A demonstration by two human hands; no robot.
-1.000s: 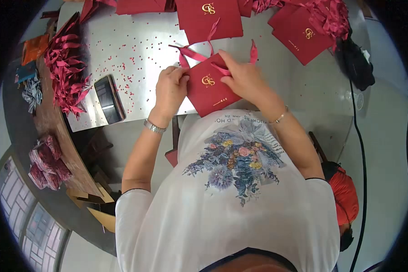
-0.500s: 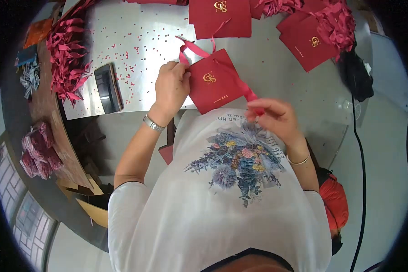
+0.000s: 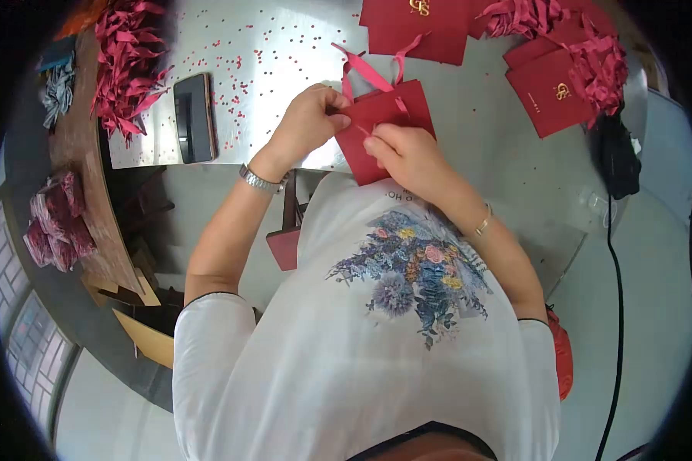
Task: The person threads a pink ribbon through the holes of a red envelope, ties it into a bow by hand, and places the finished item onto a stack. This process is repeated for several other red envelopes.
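Note:
A red paper bag (image 3: pixel 359 159) with pink-red ribbon at its top lies at the table's near edge, tilted. My left hand (image 3: pixel 314 123) is closed on the bag's upper left edge, thumb on its front. Over the front of the bag is my right hand (image 3: pixel 409 157), thumb and fingers pinched together on a thin piece of ribbon (image 3: pixel 364 131). A loop of ribbon (image 3: pixel 370 74) rises above the top edge between two upright ends. My right hand hides the gold print and much of the bag's lower right.
A phone (image 3: pixel 195 119) lies left of the bag, near a heap of ribbons (image 3: pixel 127 73). More red bags (image 3: pixel 415 38) lie at the back, others (image 3: pixel 546 100) at the right under bunched ribbons. Small red dots are scattered on the metal table (image 3: pixel 284 54). A black cable (image 3: pixel 617 307) hangs at the right.
My right hand has moved left and up from beside the bag onto its front, bringing the ribbon across. My left hand keeps its hold on the bag's edge. The view has shifted slightly.

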